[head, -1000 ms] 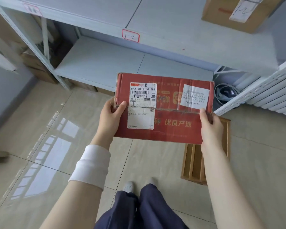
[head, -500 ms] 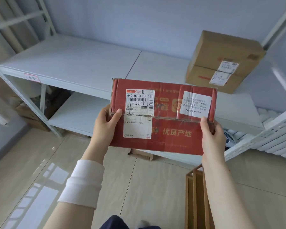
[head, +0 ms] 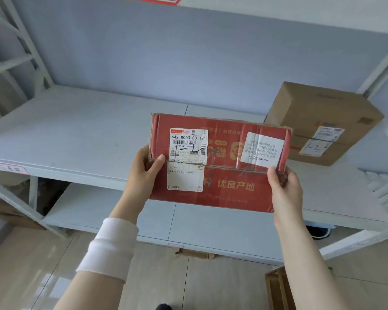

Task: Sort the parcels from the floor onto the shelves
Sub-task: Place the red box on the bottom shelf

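I hold a flat red cardboard parcel (head: 229,182) with white shipping labels in front of me, level with the middle shelf (head: 81,128). My left hand (head: 145,173) grips its left edge, thumb on top. On the opposite edge my right hand (head: 283,189) does the same. A brown cardboard parcel (head: 323,117) marked "1-2" stands on the same shelf at the right, behind the red one.
The white metal rack has a lower shelf (head: 103,211) and an upper shelf edge with a red-bordered label (head: 150,0). A slatted wooden crate (head: 278,289) stands on the tiled floor at the lower right. Cardboard lies under the rack at the left (head: 0,206).
My view has tilted up from the floor and lower shelf to the middle shelf. The red parcel, held in both hands throughout, has risen to that shelf's height.
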The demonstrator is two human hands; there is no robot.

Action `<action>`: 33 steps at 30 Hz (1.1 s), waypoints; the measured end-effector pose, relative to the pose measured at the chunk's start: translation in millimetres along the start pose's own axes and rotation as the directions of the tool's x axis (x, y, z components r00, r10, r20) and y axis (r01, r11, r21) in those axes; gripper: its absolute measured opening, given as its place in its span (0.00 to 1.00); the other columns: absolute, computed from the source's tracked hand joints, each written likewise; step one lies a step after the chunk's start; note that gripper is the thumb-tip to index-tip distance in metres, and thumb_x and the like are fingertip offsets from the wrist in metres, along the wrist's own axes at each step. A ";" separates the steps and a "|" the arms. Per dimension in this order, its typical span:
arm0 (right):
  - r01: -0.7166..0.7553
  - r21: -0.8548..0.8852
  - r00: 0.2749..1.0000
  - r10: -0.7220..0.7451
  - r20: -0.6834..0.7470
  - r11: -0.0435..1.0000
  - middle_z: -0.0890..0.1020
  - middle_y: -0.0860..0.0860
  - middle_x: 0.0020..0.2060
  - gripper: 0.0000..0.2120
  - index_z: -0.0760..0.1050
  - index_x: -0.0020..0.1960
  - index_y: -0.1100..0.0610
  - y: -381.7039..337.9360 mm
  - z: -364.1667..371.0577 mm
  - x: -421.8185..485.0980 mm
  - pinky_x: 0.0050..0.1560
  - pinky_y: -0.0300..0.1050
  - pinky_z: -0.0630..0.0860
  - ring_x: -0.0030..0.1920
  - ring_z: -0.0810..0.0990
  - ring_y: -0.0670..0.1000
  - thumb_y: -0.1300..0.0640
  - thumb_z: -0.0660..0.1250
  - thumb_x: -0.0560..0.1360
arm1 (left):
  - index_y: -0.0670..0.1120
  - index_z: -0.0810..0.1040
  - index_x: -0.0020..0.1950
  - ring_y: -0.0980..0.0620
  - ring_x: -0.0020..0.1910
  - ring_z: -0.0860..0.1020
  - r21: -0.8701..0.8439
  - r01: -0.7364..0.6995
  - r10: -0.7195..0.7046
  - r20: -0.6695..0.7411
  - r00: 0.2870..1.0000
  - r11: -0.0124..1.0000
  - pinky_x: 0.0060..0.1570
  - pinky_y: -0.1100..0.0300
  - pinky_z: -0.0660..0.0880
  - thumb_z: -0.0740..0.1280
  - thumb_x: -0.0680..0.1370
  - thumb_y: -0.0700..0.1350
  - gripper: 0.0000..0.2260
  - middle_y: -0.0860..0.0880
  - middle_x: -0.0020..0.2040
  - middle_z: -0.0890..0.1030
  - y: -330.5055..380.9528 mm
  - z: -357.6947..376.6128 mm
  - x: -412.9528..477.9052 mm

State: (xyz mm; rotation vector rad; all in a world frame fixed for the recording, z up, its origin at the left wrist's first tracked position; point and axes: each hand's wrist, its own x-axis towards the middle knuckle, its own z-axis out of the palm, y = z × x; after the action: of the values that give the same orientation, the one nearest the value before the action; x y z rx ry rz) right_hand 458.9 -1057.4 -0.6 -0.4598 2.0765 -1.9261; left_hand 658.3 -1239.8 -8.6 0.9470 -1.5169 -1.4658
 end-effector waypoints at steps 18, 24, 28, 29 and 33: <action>0.042 -0.069 0.990 -0.032 0.141 0.997 0.79 0.47 0.54 0.14 0.68 0.61 0.61 51.1 46.3 120.0 0.49 0.28 0.74 0.50 0.79 0.34 0.61 0.63 0.77 | 0.42 0.66 0.67 0.67 0.42 0.78 0.047 -0.050 0.044 0.127 0.991 0.998 0.44 0.72 0.74 0.62 0.78 0.33 0.18 0.54 0.46 0.78 -56.7 35.4 124.9; 0.135 -0.020 0.977 -0.129 0.170 0.991 0.79 0.52 0.56 0.13 0.68 0.60 0.63 83.9 48.2 140.8 0.49 0.29 0.73 0.53 0.79 0.38 0.63 0.64 0.77 | 0.42 0.64 0.67 0.64 0.46 0.79 0.021 -0.137 0.132 0.170 0.977 0.990 0.46 0.68 0.75 0.64 0.76 0.35 0.20 0.53 0.49 0.79 -91.5 43.6 142.4; 0.183 0.045 0.964 -0.188 0.186 0.982 0.79 0.49 0.57 0.13 0.69 0.59 0.55 102.9 47.4 144.7 0.52 0.30 0.73 0.56 0.79 0.39 0.65 0.64 0.76 | 0.41 0.62 0.70 0.62 0.50 0.78 0.015 -0.182 0.176 0.194 0.965 0.983 0.50 0.66 0.76 0.65 0.72 0.44 0.27 0.53 0.53 0.78 -106.4 41.4 148.3; 0.189 0.059 0.963 -0.196 0.185 0.980 0.79 0.49 0.59 0.16 0.68 0.62 0.57 106.2 46.1 145.8 0.54 0.31 0.74 0.58 0.78 0.40 0.65 0.64 0.76 | 0.42 0.62 0.70 0.61 0.52 0.79 0.015 -0.194 0.188 0.195 0.963 0.981 0.51 0.65 0.76 0.67 0.72 0.46 0.29 0.53 0.54 0.79 -108.0 40.1 149.0; 0.203 0.015 0.960 -0.202 0.195 0.979 0.80 0.49 0.59 0.24 0.67 0.67 0.57 114.1 47.4 149.6 0.59 0.40 0.75 0.59 0.79 0.46 0.64 0.68 0.73 | 0.41 0.64 0.70 0.59 0.54 0.78 0.065 -0.217 0.202 0.189 0.961 0.974 0.54 0.65 0.76 0.73 0.69 0.45 0.33 0.52 0.56 0.79 -114.0 39.8 152.8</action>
State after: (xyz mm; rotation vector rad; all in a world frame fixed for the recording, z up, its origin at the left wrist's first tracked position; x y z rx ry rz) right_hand 336.3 -1154.2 -115.5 -0.8574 1.9743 -1.8963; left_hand 559.5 -1369.6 -115.1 0.6905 -1.7665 -1.3725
